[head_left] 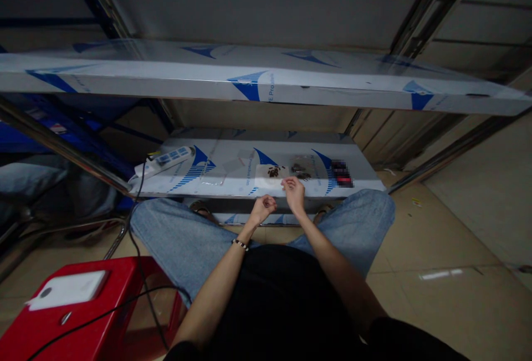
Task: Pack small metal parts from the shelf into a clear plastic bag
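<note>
My left hand (pixel 262 210) is just off the front edge of the lower shelf (pixel 233 170), its fingers curled inward. Whatever it may hold is too small to make out. Over the shelf edge, my right hand (pixel 294 194) has thumb and fingers pinched together, and I cannot tell what is between them. Near its fingertips lies a pale sheet (pixel 266 182) with a small pile of dark brown pieces (pixel 273 172) on it. A clear plastic bag (pixel 302 168) with more dark pieces lies right of the pile.
A white power strip (pixel 172 156) sits at the shelf's left end. A flat clear bag (pixel 214 175) lies left of the sheet. At the right is a blurred dark-and-red item (pixel 342 174). An upper shelf (pixel 282 81) spans above. A red stool (pixel 91 316) carries a white device (pixel 68 290); black cables (pixel 139 245) hang nearby.
</note>
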Action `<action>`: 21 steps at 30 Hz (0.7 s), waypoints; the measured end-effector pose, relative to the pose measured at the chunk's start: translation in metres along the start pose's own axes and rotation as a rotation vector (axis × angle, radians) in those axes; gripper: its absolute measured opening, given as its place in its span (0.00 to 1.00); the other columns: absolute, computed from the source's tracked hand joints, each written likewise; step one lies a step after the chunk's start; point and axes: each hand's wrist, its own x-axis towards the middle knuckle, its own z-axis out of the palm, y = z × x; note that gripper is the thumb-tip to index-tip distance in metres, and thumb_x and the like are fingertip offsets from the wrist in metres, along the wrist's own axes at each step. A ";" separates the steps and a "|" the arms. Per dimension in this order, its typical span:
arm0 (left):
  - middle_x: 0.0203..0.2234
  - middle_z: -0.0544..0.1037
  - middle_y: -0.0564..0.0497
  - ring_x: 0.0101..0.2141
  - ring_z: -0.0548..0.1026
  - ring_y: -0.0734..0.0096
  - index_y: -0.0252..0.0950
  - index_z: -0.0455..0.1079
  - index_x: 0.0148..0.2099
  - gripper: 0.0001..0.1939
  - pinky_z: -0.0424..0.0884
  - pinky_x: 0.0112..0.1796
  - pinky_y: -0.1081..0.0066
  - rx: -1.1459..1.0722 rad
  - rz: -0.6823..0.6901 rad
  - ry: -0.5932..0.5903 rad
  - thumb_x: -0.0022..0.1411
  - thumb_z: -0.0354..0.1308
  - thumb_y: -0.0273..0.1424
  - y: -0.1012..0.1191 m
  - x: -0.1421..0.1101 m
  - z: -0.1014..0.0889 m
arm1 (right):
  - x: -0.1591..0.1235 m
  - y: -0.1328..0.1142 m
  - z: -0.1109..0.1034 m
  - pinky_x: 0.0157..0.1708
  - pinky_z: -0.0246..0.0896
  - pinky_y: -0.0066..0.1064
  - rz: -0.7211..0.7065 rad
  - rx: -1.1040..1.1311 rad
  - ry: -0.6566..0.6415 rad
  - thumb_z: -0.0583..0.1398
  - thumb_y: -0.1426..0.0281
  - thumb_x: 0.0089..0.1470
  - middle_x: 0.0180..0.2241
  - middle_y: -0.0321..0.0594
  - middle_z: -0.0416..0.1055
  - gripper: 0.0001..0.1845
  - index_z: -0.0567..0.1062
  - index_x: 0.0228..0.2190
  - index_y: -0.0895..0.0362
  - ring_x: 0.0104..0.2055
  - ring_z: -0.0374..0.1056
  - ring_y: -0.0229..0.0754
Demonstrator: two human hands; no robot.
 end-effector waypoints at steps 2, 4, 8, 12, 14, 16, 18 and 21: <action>0.23 0.74 0.52 0.26 0.70 0.74 0.34 0.69 0.32 0.07 0.66 0.31 0.73 0.065 0.055 -0.001 0.48 0.63 0.25 -0.004 0.002 0.000 | -0.028 0.004 -0.004 0.32 0.70 0.33 0.058 0.075 -0.009 0.60 0.59 0.55 0.29 0.43 0.77 0.12 0.74 0.33 0.56 0.29 0.74 0.45; 0.24 0.74 0.52 0.27 0.70 0.73 0.34 0.69 0.31 0.06 0.66 0.33 0.72 0.173 0.094 -0.006 0.47 0.60 0.22 -0.009 0.004 -0.001 | -0.046 0.007 -0.005 0.33 0.70 0.34 0.075 0.076 -0.025 0.62 0.60 0.53 0.29 0.42 0.77 0.12 0.75 0.31 0.56 0.30 0.74 0.45; 0.24 0.74 0.53 0.27 0.70 0.73 0.35 0.70 0.32 0.06 0.65 0.34 0.72 0.445 0.129 0.024 0.49 0.58 0.22 -0.017 0.005 -0.002 | -0.053 0.005 -0.001 0.37 0.70 0.34 0.032 0.029 -0.092 0.63 0.63 0.53 0.31 0.43 0.79 0.09 0.78 0.29 0.57 0.32 0.74 0.45; 0.23 0.73 0.54 0.26 0.68 0.73 0.36 0.70 0.32 0.03 0.63 0.33 0.73 0.516 0.125 0.064 0.52 0.58 0.24 -0.015 0.003 -0.002 | -0.048 -0.001 0.005 0.40 0.70 0.34 -0.011 0.007 -0.150 0.62 0.67 0.54 0.33 0.44 0.80 0.08 0.80 0.30 0.57 0.35 0.75 0.45; 0.24 0.73 0.54 0.26 0.69 0.72 0.35 0.70 0.33 0.04 0.63 0.33 0.74 0.481 0.134 0.063 0.52 0.58 0.24 -0.012 0.002 -0.001 | -0.048 -0.002 0.005 0.42 0.70 0.35 -0.053 -0.025 -0.165 0.62 0.67 0.55 0.35 0.44 0.80 0.08 0.81 0.31 0.56 0.37 0.75 0.46; 0.25 0.74 0.53 0.27 0.69 0.72 0.34 0.71 0.34 0.05 0.64 0.33 0.73 0.432 0.157 0.055 0.52 0.58 0.24 -0.009 0.002 -0.001 | -0.049 -0.002 0.003 0.44 0.69 0.36 -0.090 -0.053 -0.196 0.61 0.68 0.56 0.35 0.45 0.80 0.09 0.82 0.33 0.56 0.39 0.75 0.47; 0.26 0.75 0.52 0.28 0.69 0.72 0.34 0.72 0.36 0.07 0.64 0.34 0.73 0.387 0.185 0.048 0.52 0.58 0.24 -0.009 0.003 -0.001 | -0.049 -0.002 0.002 0.45 0.69 0.35 -0.095 -0.065 -0.227 0.60 0.70 0.57 0.37 0.44 0.80 0.10 0.82 0.34 0.55 0.41 0.76 0.47; 0.26 0.75 0.53 0.28 0.69 0.73 0.33 0.72 0.35 0.06 0.65 0.34 0.73 0.329 0.208 0.033 0.52 0.58 0.25 -0.010 0.004 -0.001 | -0.049 -0.002 0.002 0.42 0.70 0.34 -0.041 -0.038 -0.228 0.61 0.70 0.56 0.36 0.42 0.81 0.10 0.81 0.38 0.55 0.38 0.76 0.45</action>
